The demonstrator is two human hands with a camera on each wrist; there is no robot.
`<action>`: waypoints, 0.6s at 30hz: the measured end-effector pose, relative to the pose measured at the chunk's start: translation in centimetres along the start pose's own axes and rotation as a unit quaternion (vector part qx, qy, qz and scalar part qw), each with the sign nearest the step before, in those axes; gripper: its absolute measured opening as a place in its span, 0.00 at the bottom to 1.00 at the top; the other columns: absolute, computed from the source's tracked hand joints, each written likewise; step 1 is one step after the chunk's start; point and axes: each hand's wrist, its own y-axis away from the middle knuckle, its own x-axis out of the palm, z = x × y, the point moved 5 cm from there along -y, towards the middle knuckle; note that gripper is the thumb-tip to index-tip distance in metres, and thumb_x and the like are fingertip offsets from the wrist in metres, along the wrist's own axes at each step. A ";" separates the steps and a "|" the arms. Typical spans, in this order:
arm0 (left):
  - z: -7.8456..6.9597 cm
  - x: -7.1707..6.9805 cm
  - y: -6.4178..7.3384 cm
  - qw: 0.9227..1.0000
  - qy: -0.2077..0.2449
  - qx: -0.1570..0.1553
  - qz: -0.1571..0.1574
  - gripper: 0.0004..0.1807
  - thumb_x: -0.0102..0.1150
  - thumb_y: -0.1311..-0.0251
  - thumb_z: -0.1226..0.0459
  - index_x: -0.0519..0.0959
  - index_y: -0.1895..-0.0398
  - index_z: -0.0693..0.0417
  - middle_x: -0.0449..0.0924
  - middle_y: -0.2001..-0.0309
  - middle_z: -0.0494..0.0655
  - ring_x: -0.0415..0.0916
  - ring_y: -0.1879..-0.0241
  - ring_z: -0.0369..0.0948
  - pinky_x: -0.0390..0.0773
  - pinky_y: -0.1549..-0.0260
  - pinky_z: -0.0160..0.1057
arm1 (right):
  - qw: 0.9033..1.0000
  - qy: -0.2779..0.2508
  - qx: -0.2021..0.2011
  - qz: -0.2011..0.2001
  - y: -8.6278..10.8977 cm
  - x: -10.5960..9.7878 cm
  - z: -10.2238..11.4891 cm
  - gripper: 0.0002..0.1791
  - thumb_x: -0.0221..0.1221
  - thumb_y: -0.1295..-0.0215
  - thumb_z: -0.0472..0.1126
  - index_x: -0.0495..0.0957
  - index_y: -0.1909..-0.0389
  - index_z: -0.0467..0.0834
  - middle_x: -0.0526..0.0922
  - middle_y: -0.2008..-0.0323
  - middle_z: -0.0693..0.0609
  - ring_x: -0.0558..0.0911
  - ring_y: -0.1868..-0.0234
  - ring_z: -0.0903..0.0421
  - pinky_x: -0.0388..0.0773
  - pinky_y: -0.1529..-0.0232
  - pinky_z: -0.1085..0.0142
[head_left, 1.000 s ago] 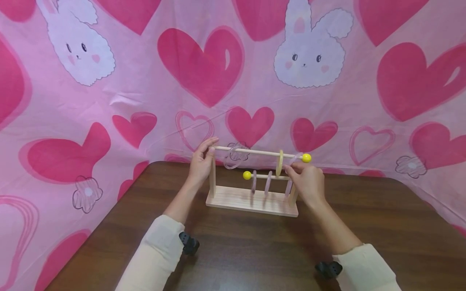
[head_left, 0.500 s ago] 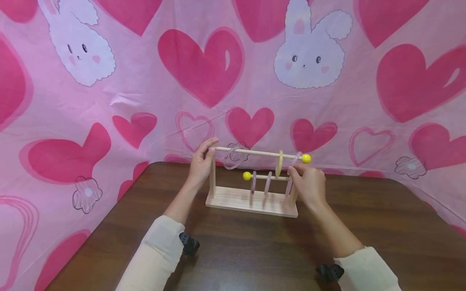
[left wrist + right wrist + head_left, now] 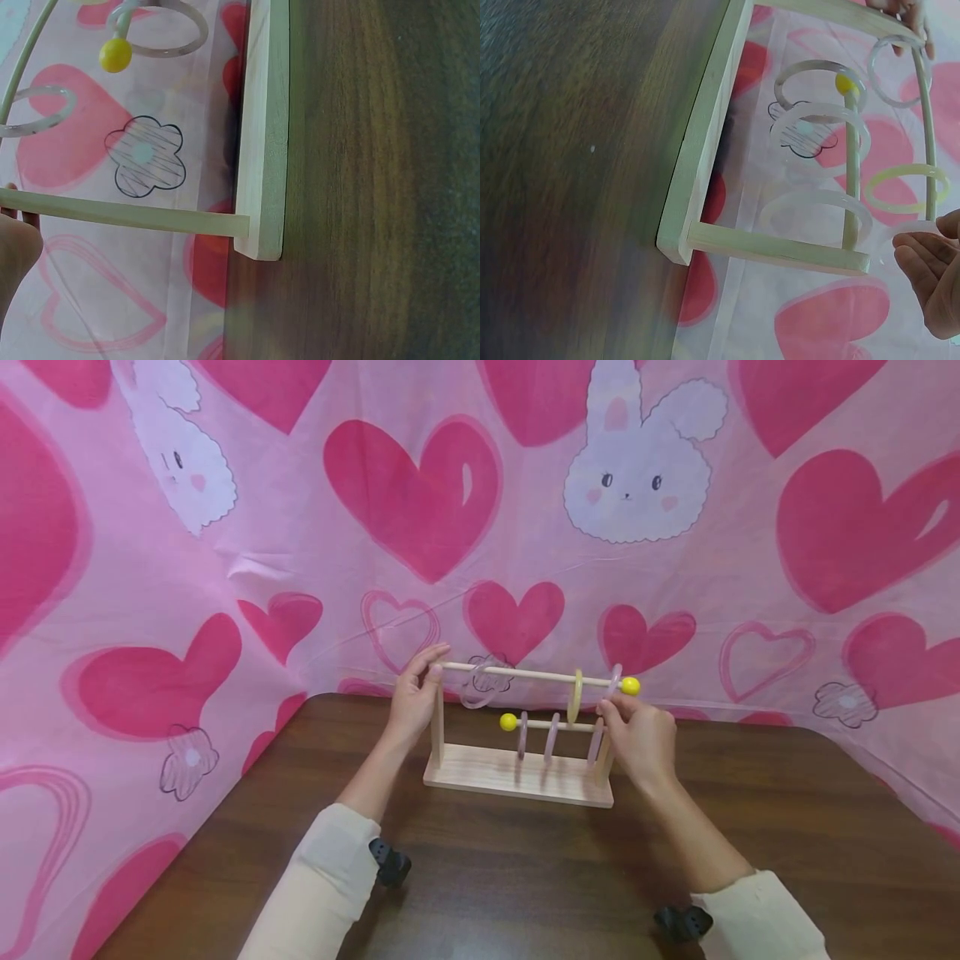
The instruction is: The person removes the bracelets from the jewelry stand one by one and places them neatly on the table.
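Note:
A wooden bangle stand (image 3: 517,775) sits on the table with two rods. My left hand (image 3: 415,700) grips the top of its left post. With thumb and fingertips, my right hand (image 3: 643,737) pinches a pale lilac bangle (image 3: 616,676) on the upper rod, beside the yellow end ball (image 3: 631,686). A yellow bangle (image 3: 906,209) hangs just inward of it. Another pale bangle (image 3: 467,695) hangs near the left post. Three lilac bangles, one a darker greyish bangle (image 3: 781,86), hang on the lower rod, whose yellow ball (image 3: 508,722) faces left.
The dark wooden table (image 3: 480,885) extends around the stand. Close behind it hangs a pink cloth (image 3: 525,560) printed with hearts and rabbits. Black wrist cameras sit at both cream sleeves (image 3: 315,868).
My right hand has shifted slightly right, bringing the pinched bangle along the upper rod nearer the yellow ball and more upright. The left hand stays in place.

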 end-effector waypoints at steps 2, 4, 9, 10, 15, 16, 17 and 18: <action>0.7 -0.2 -0.2 1.000 -0.002 0.006 -0.002 0.15 0.45 0.37 0.77 0.70 0.47 0.74 0.66 0.41 0.66 0.61 0.39 0.48 0.64 0.42 0.37 | 1.000 -0.004 -0.002 -0.005 0.0 -0.1 0.0 0.08 0.61 0.43 0.33 0.83 0.66 0.33 0.84 0.74 0.42 0.83 0.75 0.47 0.77 0.75 0.53; 1.5 -0.3 -0.4 1.000 0.000 0.011 -0.003 0.15 0.45 0.37 0.76 0.71 0.47 0.73 0.67 0.41 0.64 0.61 0.38 0.46 0.63 0.42 0.37 | 1.000 -0.002 -0.008 -0.016 -0.1 -0.2 -0.1 0.08 0.61 0.44 0.33 0.83 0.66 0.32 0.84 0.74 0.41 0.83 0.74 0.45 0.77 0.74 0.52; 2.4 -0.4 -0.7 1.000 -0.003 0.022 -0.005 0.15 0.45 0.37 0.76 0.72 0.47 0.71 0.67 0.41 0.64 0.61 0.38 0.44 0.61 0.40 0.38 | 0.999 0.002 -0.021 -0.045 0.0 -0.6 -0.2 0.07 0.62 0.45 0.33 0.84 0.68 0.32 0.83 0.74 0.40 0.82 0.74 0.45 0.74 0.75 0.51; 2.3 -0.3 -0.7 1.000 -0.002 0.022 -0.005 0.15 0.45 0.37 0.76 0.72 0.47 0.71 0.67 0.41 0.64 0.61 0.38 0.45 0.61 0.40 0.38 | 0.999 0.001 -0.022 -0.050 0.0 -0.7 -0.2 0.07 0.62 0.45 0.33 0.83 0.68 0.32 0.83 0.74 0.40 0.82 0.75 0.45 0.74 0.75 0.52; 1.1 -0.2 -0.4 1.000 0.000 0.017 -0.003 0.16 0.45 0.37 0.77 0.71 0.47 0.72 0.67 0.41 0.65 0.60 0.38 0.48 0.61 0.40 0.38 | 0.997 -0.003 -0.020 -0.068 0.0 -1.0 -0.4 0.08 0.62 0.44 0.33 0.83 0.68 0.31 0.83 0.74 0.39 0.83 0.72 0.45 0.75 0.75 0.53; 0.7 -0.1 -0.3 1.000 0.002 0.015 -0.002 0.16 0.45 0.37 0.77 0.71 0.47 0.73 0.67 0.41 0.66 0.60 0.38 0.49 0.61 0.40 0.39 | 0.997 -0.005 -0.017 -0.071 0.0 -1.1 -0.5 0.08 0.62 0.44 0.33 0.83 0.68 0.31 0.83 0.73 0.38 0.83 0.72 0.45 0.75 0.74 0.54; 0.4 -0.1 -0.2 1.000 0.002 0.013 -0.001 0.16 0.44 0.37 0.78 0.71 0.47 0.73 0.67 0.42 0.66 0.60 0.38 0.49 0.61 0.40 0.39 | 0.997 -0.007 -0.014 -0.073 0.0 -1.2 -0.6 0.08 0.62 0.44 0.33 0.83 0.67 0.30 0.83 0.73 0.38 0.83 0.71 0.45 0.76 0.74 0.54; 0.1 0.0 -0.1 1.000 0.002 0.011 -0.001 0.15 0.44 0.37 0.78 0.70 0.47 0.74 0.67 0.42 0.66 0.60 0.38 0.50 0.61 0.40 0.39 | 0.997 -0.009 -0.012 -0.077 0.1 -1.3 -0.6 0.08 0.62 0.44 0.33 0.83 0.67 0.30 0.83 0.73 0.38 0.84 0.71 0.45 0.76 0.73 0.55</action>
